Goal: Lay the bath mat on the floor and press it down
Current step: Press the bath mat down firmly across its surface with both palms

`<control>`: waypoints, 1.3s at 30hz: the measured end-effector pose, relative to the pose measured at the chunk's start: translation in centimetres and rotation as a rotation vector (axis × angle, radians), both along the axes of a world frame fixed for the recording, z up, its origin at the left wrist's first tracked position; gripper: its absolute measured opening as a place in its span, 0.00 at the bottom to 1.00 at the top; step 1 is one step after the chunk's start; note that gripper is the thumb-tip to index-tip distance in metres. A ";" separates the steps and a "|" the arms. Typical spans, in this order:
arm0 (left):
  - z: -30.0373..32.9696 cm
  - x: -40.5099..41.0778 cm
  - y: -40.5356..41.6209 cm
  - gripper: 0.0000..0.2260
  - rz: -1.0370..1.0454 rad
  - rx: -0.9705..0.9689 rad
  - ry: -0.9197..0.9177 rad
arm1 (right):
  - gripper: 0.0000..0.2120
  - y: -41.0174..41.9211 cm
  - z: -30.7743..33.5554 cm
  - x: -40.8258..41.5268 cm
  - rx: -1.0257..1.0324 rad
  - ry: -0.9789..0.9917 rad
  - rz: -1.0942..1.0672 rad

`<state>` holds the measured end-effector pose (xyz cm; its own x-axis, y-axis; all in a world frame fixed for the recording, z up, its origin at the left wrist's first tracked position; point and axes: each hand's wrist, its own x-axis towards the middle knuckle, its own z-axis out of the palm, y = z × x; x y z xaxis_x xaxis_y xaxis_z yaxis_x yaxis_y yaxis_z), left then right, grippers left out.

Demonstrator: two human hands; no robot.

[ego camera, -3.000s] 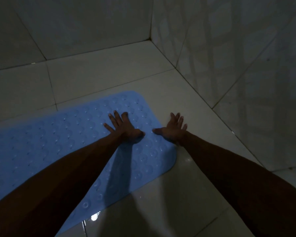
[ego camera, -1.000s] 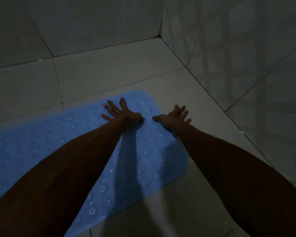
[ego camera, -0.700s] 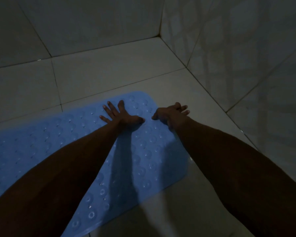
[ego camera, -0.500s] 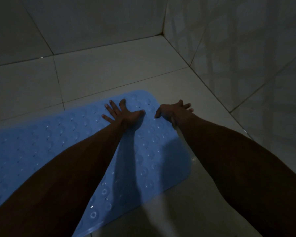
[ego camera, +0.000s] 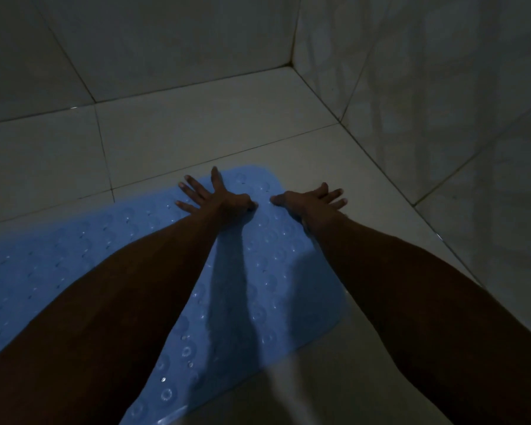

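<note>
A blue mat (ego camera: 267, 271) lies flat on the pale tiled floor (ego camera: 196, 133) of a dim corner, its rounded far end just beyond the fingers. The left hand (ego camera: 218, 199) rests palm down on the mat near that far end, fingers (ego camera: 193, 188) straight and fanned wide, gripping nothing. The right hand (ego camera: 307, 200) lies beside it at the mat's right edge, thumb on the blue, its splayed, straight fingers (ego camera: 334, 197) reaching past the edge over bare tile, also gripping nothing. The two thumbs point at each other, close but apart. The mat is translucent and studded with rows of round suction cups, some glinting in the low light; both forearms cast dark shadows across it. Half a second earlier the right fingers were bunched closer together; now they are spread, and the left hand sits much where it was.
</note>
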<state>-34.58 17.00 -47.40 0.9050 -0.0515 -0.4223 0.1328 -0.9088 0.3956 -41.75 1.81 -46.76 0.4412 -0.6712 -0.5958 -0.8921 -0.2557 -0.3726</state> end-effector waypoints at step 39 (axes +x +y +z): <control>-1.1 3.6 0.0 0.47 0.041 -0.024 -0.073 | 0.59 0.2 -0.5 5.3 -0.031 -0.080 0.090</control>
<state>-31.02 17.05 -48.54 0.9350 -0.0236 -0.3538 0.1393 -0.8932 0.4275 -36.44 2.05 -47.21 0.5457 -0.6442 -0.5360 -0.8329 -0.3461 -0.4320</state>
